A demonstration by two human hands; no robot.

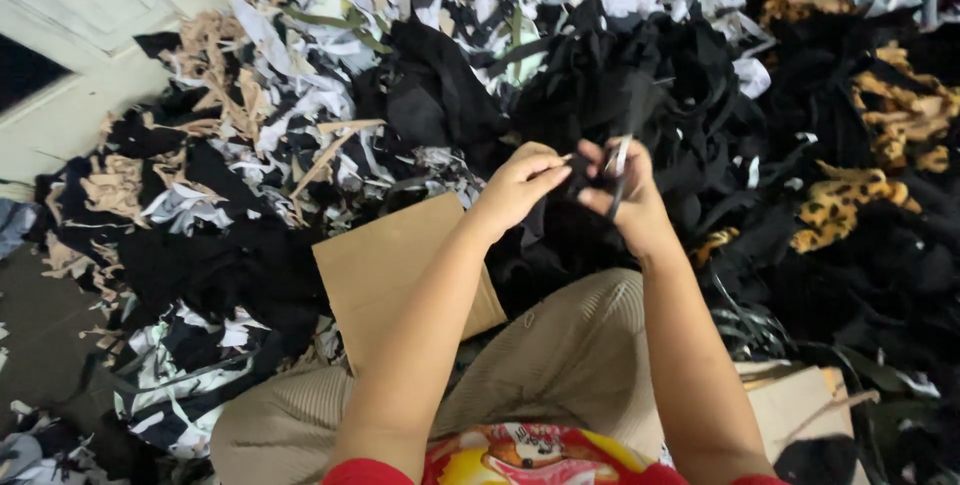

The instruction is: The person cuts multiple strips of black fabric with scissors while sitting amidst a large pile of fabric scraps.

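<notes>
My left hand (518, 185) pinches the edge of a black fabric scrap (577, 177) in front of me. My right hand (628, 197) grips a pair of scissors (618, 173), its metal blades pointing up against the same scrap. Both hands meet above my lap, close together. The scrap hangs down between them and is partly hidden by my fingers.
A large heap of fabric scraps (640, 65), black, white, tan and leopard-print (848, 200), surrounds me. A brown cardboard sheet (395, 265) lies by my left knee. Another cardboard piece (800, 400) sits at the lower right. A pale door (90, 35) stands at the upper left.
</notes>
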